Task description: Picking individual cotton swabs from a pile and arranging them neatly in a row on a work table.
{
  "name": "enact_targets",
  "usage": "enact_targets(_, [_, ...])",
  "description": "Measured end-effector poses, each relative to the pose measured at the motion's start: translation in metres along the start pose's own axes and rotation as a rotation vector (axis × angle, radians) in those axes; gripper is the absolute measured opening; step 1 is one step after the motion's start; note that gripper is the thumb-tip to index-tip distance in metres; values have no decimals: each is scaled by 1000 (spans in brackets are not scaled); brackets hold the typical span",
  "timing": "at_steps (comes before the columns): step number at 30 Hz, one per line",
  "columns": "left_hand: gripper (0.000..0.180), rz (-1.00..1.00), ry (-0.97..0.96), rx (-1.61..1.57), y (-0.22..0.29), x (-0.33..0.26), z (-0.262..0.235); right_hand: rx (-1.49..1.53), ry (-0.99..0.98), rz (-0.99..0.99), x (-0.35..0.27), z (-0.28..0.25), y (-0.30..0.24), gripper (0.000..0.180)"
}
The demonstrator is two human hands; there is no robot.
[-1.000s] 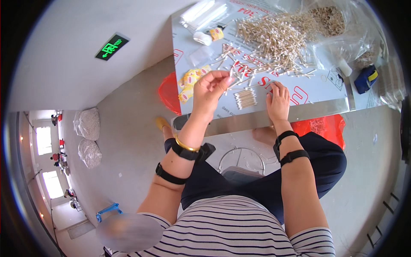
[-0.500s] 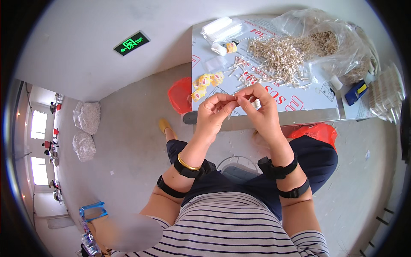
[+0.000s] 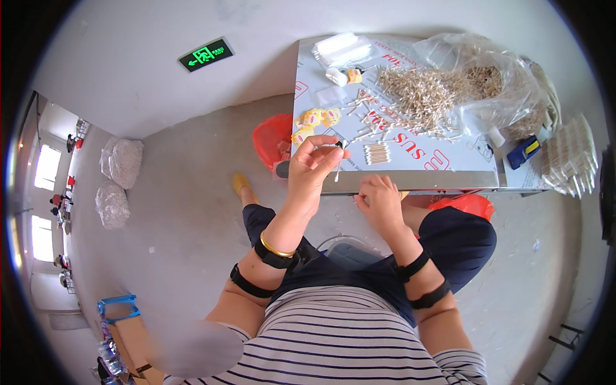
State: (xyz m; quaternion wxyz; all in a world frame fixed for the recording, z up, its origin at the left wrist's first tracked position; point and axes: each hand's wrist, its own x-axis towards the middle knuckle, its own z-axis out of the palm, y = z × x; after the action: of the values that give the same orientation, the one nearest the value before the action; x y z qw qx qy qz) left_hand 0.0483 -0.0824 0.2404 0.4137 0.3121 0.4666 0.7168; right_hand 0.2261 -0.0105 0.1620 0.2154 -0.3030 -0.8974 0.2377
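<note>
My left hand (image 3: 314, 167) is raised over the table's front edge, its thumb and fingers pinched on a cotton swab (image 3: 337, 172). The swab's white lower tip points down, while its upper part is partly hidden by my fingers. My right hand (image 3: 383, 202) is lower, just in front of the metal edge, back upward with fingers curled in. Its fingertips are hidden, so I cannot see what, if anything, they hold. Between and beyond the hands, a neat row of cotton swabs (image 3: 376, 153) lies flat on the table. Loose swabs (image 3: 369, 122) are scattered behind it.
A large heap of swabs (image 3: 417, 93) spreads from a clear plastic bag (image 3: 513, 70). Yellow-and-white packets (image 3: 314, 117), clear sleeves (image 3: 343, 50) and a small yellow-labelled bottle (image 3: 353, 76) lie at left. Bundled swabs (image 3: 570, 157) and a blue-yellow object (image 3: 524, 153) are at right. A red bag (image 3: 269, 138) hangs beside the table.
My hands have parted. The right has dropped back toward me, below the table edge; the left still pinches near the same spot. The row of swabs is now uncovered.
</note>
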Motion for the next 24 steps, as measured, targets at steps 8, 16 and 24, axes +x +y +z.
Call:
enact_targets(8, [30, -21, 1, -25, 6, -14, -10, 911, 40, 155, 41, -53, -42, 23])
enact_targets(16, [33, -106, -54, -33, 4, -20, -12, 1126, -77, 90, 48, -51, -45, 13])
enact_targets(24, [24, -181, -301, 656, -47, -26, -35, 1170, -28, 368, -8, 16, 11, 10])
